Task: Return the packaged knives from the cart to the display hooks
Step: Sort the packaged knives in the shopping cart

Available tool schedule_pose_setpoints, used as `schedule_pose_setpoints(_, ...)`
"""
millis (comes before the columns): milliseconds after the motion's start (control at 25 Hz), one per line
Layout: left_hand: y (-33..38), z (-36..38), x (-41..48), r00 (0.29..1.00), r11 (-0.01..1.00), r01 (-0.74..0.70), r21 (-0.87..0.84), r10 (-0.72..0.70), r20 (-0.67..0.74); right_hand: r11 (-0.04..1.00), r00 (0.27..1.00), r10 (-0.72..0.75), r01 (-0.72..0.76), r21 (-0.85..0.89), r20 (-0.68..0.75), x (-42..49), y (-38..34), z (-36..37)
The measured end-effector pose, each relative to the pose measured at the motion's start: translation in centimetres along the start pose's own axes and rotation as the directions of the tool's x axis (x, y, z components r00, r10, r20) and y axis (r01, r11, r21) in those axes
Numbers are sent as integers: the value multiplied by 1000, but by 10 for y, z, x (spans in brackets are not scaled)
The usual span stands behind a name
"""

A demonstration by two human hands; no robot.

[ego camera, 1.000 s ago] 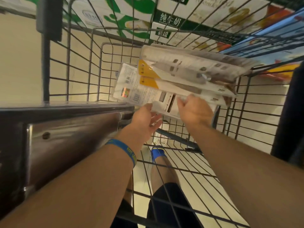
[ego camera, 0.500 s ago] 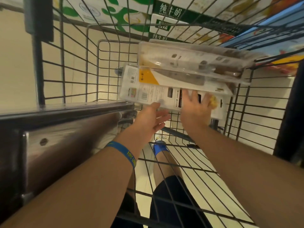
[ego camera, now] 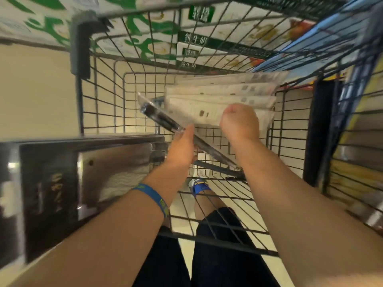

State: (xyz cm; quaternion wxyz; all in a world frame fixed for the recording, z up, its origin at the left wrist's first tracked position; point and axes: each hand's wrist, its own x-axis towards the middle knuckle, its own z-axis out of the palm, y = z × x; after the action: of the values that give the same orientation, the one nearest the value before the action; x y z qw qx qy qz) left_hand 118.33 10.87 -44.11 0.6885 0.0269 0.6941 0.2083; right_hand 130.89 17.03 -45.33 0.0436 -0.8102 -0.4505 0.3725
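Note:
Inside the wire cart (ego camera: 99, 104) both my hands are on the packaged knives. My left hand (ego camera: 182, 146) grips one clear blister pack with a black-handled knife (ego camera: 159, 118), tilted on edge and pulled slightly apart from the others. My right hand (ego camera: 240, 121) is closed over the lower edge of a fanned stack of knife packages (ego camera: 223, 94), whose white backs face me. The frame is motion-blurred. No display hooks are in view.
A dark boxed item with a shiny panel (ego camera: 83, 179) lies in the cart at the left. Milk cartons with green print (ego camera: 145, 36) show beyond the cart's far wall. A dark post (ego camera: 319, 131) and shelving stand at the right. My legs show through the cart floor.
The stack has been turned and fanned upward. My left hand, open under the packages before, now grips one pack and draws it left. My right hand has closed on the stack.

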Motion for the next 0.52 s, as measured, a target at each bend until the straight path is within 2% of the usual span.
schedule_pose_setpoints(120,3,-18,-33,990,977,104,-184,-84,111,991,956,-85,111,-80,279,-38,-4,3)
schedule_pose_setpoints(200,-3,-27,-41,992,986,81,-148,-66,103,962,875,-149,236,-137,461,-53,6,23)
schedule_pose_setpoints(240,-7,-29,-40,996,996,52,-76,-47,70,932,853,-165,300,-205,495,-55,15,37)
schedule_pose_setpoints(320,-11,-30,-35,999,994,-15,107,20,-42,866,890,-186,348,-358,416,-45,33,61)
schedule_pose_setpoints(400,-14,-33,-28,995,989,-24,143,37,-92,834,939,-183,306,-459,293,-28,41,68)
schedule_pose_setpoints(520,-19,-41,-36,993,989,19,150,-1,-118,897,961,-144,227,-379,235,-24,44,48)
